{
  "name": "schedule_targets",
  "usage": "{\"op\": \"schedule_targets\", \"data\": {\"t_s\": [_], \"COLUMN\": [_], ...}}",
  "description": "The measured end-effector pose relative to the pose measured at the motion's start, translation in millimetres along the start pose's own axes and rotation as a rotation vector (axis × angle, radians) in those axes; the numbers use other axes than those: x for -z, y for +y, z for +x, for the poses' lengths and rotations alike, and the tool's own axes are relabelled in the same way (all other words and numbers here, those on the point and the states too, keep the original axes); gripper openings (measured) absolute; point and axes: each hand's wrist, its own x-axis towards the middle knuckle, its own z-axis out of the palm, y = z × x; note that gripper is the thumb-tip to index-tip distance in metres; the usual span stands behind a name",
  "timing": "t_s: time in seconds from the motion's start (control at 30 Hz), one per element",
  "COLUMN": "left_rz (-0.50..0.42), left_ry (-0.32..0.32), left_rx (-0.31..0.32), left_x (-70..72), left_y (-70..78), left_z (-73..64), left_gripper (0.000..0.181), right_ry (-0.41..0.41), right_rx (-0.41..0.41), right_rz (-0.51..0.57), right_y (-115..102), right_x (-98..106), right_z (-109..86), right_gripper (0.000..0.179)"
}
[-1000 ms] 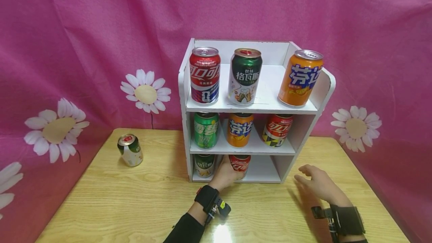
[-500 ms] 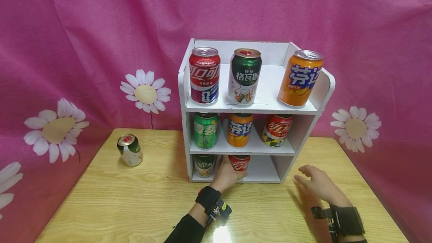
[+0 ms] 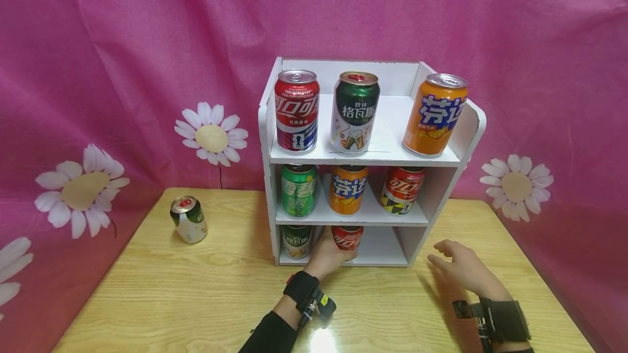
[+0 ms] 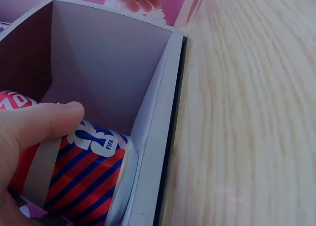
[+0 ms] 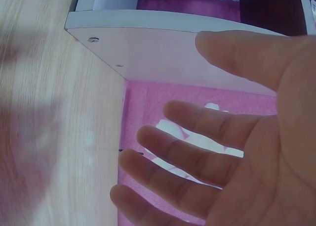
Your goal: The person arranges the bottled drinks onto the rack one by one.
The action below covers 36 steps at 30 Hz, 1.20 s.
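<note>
In the head view my left hand reaches into the bottom level of a white shelf and grips a red cola can. The left wrist view shows the thumb across the can's side; its blue and red striped lower part stands by the shelf's front lip. Left of that hand, a green and white kvass can stands on the same level. My right hand hovers over the table right of the shelf, fingers spread and holding nothing, as the right wrist view also shows.
A red can, a kvass can and an orange can stand on top. The middle level bears a green can, an orange can and a red can. Another kvass can stands on the table's left.
</note>
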Motion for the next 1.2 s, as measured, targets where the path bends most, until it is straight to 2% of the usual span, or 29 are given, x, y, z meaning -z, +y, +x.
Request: {"op": "schedule_targets", "data": {"t_s": [0.2, 0.37, 0.63, 0.8, 1.2], "left_rz": [0.045, 0.066, 0.118, 0.084, 0.026], "left_ry": [0.033, 0.036, 0.026, -0.014, -0.074], "left_rx": [0.017, 0.002, -0.024, -0.039, -0.027], "left_x": [-2.9, -3.5, 0.0, 3.2, 7.9], "left_y": [0.8, -1.3, -2.1, -3.0, -4.1], "left_z": [-1.3, -0.8, 1.4, 1.6, 2.4], "left_gripper": [0.092, 0.095, 0.085, 0.084, 0.084], "right_ry": [-0.001, -0.006, 0.019, 0.014, 0.006], "right_rx": [0.002, 0.004, 0.018, 0.022, 0.003], "right_rz": [0.005, 0.012, 0.002, 0.002, 0.003], "right_y": [0, -1, 0, 1, -1], "right_x": [-1, 0, -3, -3, -2], "right_z": [-0.3, -0.3, -0.8, -0.1, -0.8], "right_gripper": [0.05, 0.05, 0.048, 0.048, 0.049]}}
